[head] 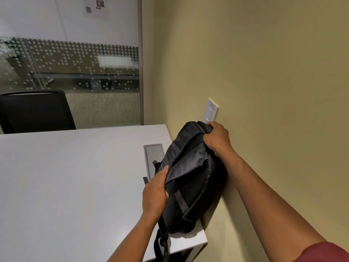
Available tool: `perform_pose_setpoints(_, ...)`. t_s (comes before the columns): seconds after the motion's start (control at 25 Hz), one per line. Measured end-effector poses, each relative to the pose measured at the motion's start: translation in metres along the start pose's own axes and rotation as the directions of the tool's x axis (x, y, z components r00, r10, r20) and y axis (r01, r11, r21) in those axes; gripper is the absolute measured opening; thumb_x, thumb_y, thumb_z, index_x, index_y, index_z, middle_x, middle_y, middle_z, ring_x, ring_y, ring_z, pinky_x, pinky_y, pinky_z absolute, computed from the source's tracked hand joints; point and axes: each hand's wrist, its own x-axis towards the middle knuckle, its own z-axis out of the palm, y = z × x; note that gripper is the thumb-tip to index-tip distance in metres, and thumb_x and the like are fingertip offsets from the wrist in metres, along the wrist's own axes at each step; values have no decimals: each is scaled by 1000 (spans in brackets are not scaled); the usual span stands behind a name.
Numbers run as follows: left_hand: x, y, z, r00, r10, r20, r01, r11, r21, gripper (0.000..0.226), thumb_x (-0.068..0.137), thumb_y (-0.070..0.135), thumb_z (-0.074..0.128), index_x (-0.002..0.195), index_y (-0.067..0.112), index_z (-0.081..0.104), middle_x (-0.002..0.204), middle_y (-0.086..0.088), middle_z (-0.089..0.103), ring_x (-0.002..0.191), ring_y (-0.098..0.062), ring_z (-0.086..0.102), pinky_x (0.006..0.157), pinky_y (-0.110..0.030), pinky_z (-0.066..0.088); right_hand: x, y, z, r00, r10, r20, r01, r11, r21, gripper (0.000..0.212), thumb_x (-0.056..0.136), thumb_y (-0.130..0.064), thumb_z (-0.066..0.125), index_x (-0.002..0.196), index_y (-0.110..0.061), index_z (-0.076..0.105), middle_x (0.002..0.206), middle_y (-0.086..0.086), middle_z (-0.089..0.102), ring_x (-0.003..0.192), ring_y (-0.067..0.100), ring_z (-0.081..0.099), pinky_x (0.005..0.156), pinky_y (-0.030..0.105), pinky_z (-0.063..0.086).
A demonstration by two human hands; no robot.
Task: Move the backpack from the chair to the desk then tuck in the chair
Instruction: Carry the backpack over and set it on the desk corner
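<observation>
Your right hand (219,138) clamps the backpack's (190,176) top | left hand (154,193) clamps its side, steadying it | backpack rests on the desk (75,186) corner, touching the wall (264,72) for support | chair to tuck: not in view.

Two bare forearms in view, no watch, rings or bands seen on the left hand (154,193) or right hand (219,138). Right arm bare from wrist past the elbow, ending in a short dark red sleeve (321,252) with a soft rounded hem, plain fabric, no print visible, at the frame's bottom right corner, below and right of the wall plate (211,110). Left arm bare as far as the bottom frame edge, no sleeve visible on it; fingers on both hands partly hidden, nails too small to tell.
</observation>
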Motion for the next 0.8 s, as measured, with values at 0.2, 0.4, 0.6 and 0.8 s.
perform_pose_setpoints(0.2,-2,12,13,934,-61,352,25,994,107,95,89,6,54,159,35,-4,165,-5,26,124,-32,57,102,-46,50,-21,4,7,960,-248,-128,193,921,-337,45,87,1,51,131,-5,51,117,16,56,101,34,55,78,37,48)
perform_pose_setpoints(0.4,-12,-2,16,883,-280,378,136,921,365,56,88,9,48,142,26,44,127,-7,64,104,-32,66,81,-38,49,-23,2,15,914,-406,13,350,771,-533,50,88,-7,57,137,-9,51,141,13,50,136,35,36,114,41,31)
perform_pose_setpoints(0.6,-9,-23,-2,981,-165,105,105,896,431,44,93,5,45,133,21,52,123,-5,61,93,-30,61,63,-37,46,-25,11,14,921,-387,47,345,754,-559,53,86,-1,56,138,-9,50,151,12,41,142,35,31,119,44,23)
perform_pose_setpoints(0.8,-8,-33,-7,975,-221,17,205,928,311,80,84,-5,58,155,16,27,150,-17,37,114,-37,54,76,-45,55,-25,10,16,922,-384,55,340,729,-594,52,86,-3,59,137,-9,50,153,14,39,144,36,29,120,46,20)
